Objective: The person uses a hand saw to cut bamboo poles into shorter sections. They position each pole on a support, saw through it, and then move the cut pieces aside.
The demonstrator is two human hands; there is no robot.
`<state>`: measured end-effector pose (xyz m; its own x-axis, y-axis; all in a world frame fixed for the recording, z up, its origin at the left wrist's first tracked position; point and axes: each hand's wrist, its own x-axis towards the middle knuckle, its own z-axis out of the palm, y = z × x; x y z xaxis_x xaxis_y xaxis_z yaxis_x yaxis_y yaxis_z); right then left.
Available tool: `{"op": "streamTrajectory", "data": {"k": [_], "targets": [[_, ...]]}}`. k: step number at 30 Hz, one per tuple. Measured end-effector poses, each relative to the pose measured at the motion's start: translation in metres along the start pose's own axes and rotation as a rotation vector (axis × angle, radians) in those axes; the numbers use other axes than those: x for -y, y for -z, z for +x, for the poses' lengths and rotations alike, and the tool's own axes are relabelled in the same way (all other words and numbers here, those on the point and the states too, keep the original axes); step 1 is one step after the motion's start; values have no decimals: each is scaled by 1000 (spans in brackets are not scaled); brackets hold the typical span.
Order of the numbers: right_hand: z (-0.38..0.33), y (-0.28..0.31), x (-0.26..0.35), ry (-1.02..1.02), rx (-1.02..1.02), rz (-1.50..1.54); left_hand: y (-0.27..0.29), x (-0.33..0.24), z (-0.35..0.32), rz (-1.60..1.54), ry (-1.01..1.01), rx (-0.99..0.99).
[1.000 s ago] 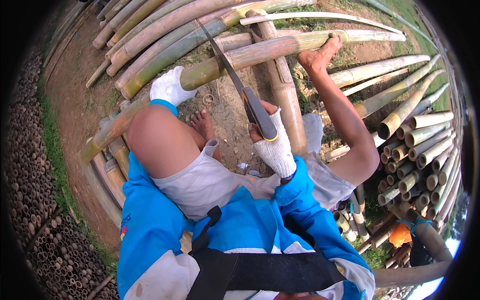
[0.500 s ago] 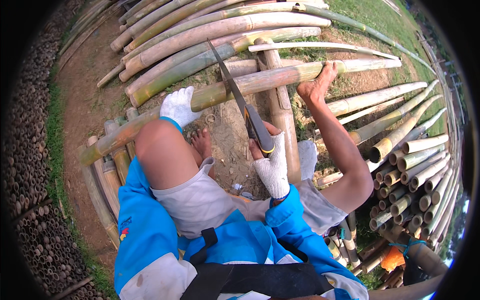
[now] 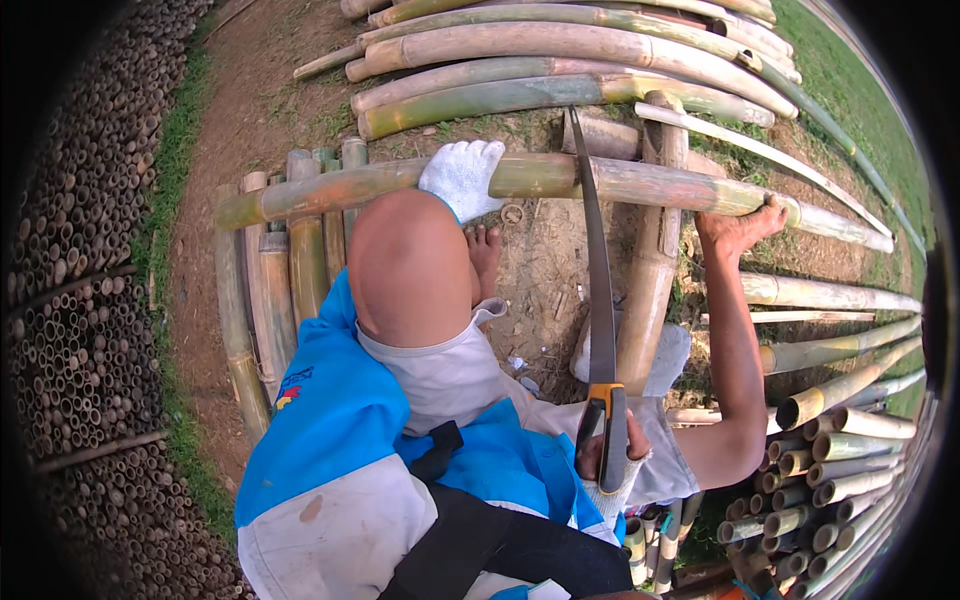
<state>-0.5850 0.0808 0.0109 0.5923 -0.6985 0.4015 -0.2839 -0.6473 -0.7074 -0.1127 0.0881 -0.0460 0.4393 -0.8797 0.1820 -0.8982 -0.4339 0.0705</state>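
A long bamboo pole [image 3: 370, 183] lies crosswise in front of me. My left hand [image 3: 462, 180], in a white knit glove, wraps over it beside my raised knee. In my right hand [image 3: 628, 455], gloved with bare fingertips, is the black and orange handle of a hand saw [image 3: 603, 300]. The saw's long blade points away from me and crosses the pole right of my left hand, its tip beyond the pole. My bare right foot [image 3: 740, 225] presses against the pole farther right.
A thick bamboo post [image 3: 650, 270] and several short bamboo lengths [image 3: 307, 250] lie under the pole. Long bamboo poles [image 3: 520, 45] are stacked at the far side. Cut bamboo [image 3: 840, 470] is piled at the right; a mass of small tubes [image 3: 80, 350] fills the left.
My right hand has drawn the saw back toward my body, its blade now pointing more straight ahead. My left hand stays on the pole. The whole view has turned and shifted.
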Motion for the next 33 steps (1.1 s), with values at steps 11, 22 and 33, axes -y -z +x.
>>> {"op": "streamTrajectory", "data": {"k": [11,22,33], "targets": [[150,-125,-19,-150,51,362,0,2,9,-12,68,94],[137,-146,-53,-155,-47,443,-8,24,-5,1,-106,-56],[153,-169,-7,-167,-69,351,26,44,62,-110,-71,330]]}}
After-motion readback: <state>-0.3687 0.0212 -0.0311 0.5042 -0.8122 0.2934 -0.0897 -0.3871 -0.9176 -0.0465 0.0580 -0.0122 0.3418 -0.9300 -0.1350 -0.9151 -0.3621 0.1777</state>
